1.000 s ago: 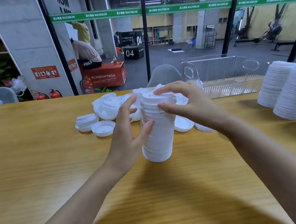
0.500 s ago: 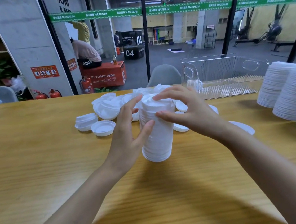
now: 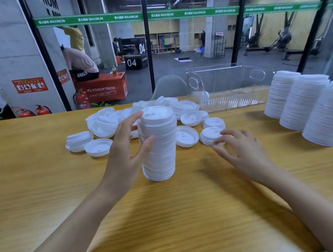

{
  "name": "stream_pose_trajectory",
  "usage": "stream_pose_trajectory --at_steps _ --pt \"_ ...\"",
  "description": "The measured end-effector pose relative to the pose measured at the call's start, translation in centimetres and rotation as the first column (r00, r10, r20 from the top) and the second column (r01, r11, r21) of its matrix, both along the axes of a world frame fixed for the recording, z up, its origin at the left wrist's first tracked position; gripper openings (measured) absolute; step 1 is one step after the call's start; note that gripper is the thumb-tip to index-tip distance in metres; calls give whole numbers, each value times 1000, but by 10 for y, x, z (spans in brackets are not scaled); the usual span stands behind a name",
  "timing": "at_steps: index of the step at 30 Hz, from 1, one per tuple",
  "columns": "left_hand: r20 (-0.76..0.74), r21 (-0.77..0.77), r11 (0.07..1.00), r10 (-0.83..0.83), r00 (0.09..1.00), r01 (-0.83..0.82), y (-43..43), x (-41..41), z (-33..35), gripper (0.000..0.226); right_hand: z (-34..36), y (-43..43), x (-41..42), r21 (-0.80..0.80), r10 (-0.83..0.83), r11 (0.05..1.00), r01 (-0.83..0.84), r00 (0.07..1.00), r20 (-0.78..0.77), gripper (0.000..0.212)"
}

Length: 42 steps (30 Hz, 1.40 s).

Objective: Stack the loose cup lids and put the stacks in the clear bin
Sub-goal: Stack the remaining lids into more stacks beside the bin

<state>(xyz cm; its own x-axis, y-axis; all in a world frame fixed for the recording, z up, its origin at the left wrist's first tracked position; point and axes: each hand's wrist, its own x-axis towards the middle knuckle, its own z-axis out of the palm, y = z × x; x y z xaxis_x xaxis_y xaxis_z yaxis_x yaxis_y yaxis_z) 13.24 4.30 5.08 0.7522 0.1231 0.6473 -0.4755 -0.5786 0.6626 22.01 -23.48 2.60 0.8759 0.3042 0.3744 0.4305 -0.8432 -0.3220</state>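
White lid stack (image 3: 159,144): left hand (image 3: 123,156) holds its 9 o'clock side.
Right hand (image 3: 243,151): spread, empty; lift short lid pile (image 3: 210,135) at 3 o'clock, seat squarely.

A tall lid stack (image 3: 159,144) of white plastic cup lids stands upright at mid-tabletop. Behind it, toward the far edge, loose lids (image 3: 101,130) lie scattered, some dome up, some inverted. The clear bin (image 3: 226,83) sits at the far edge, right of them. Three finished stacks (image 3: 303,102) lean near the right edge.
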Motion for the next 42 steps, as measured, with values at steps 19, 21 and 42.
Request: stream_pose_trajectory --at_steps 19,21,42 --pt "3 -10 1000 -13 1000 13 -3 -1 1 53 27 16 -29 780 517 618 -95 797 -312 28" --pt "2 -13 1000 -14 1000 14 -3 -2 1 53 22 15 -21 744 466 665 -60 812 -351 22" --pt "-7 -14 1000 -13 1000 12 -1 -2 1 57 -10 21 -7 162 175 974 -159 981 -87 36"
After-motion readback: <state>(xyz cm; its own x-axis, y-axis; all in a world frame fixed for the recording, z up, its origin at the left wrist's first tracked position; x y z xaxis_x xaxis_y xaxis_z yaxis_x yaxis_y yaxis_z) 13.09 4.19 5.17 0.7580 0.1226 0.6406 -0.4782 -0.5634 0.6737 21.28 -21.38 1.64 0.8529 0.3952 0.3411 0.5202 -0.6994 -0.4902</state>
